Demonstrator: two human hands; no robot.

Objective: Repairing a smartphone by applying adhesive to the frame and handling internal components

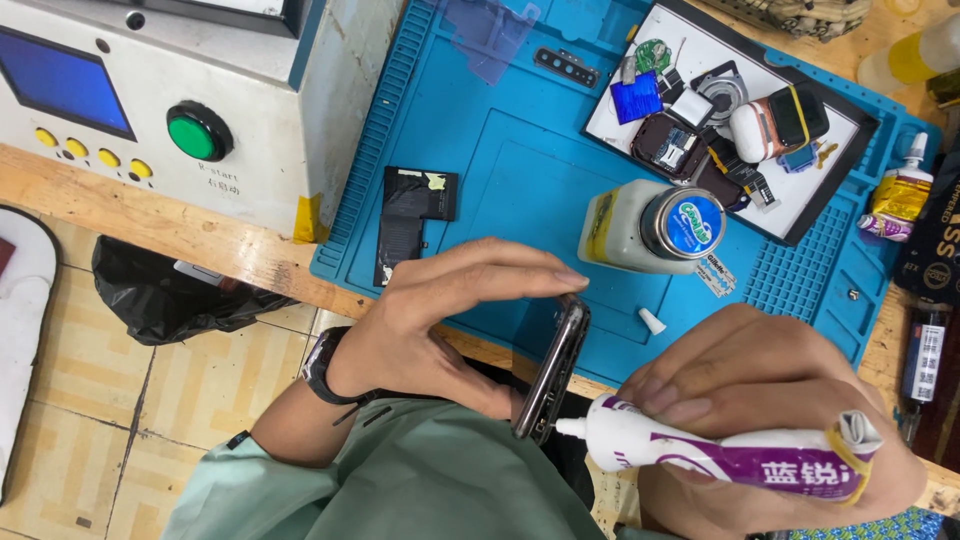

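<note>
You're gluing — left hand (440, 310) clamps the phone frame (552, 368) on edge (fingers pinching), right hand (770, 400) grips the glue tube (720, 455); next, run its nozzle steadily along the rim.

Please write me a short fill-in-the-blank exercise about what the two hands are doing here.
1. The left hand holds a ____ on its edge.
2. The right hand squeezes a white and purple ____ toward it.
3. The mat on the bench is ____ in colour.
4. A round ____ button sits on the grey machine.

Missing words: phone; tube; blue; green
</note>
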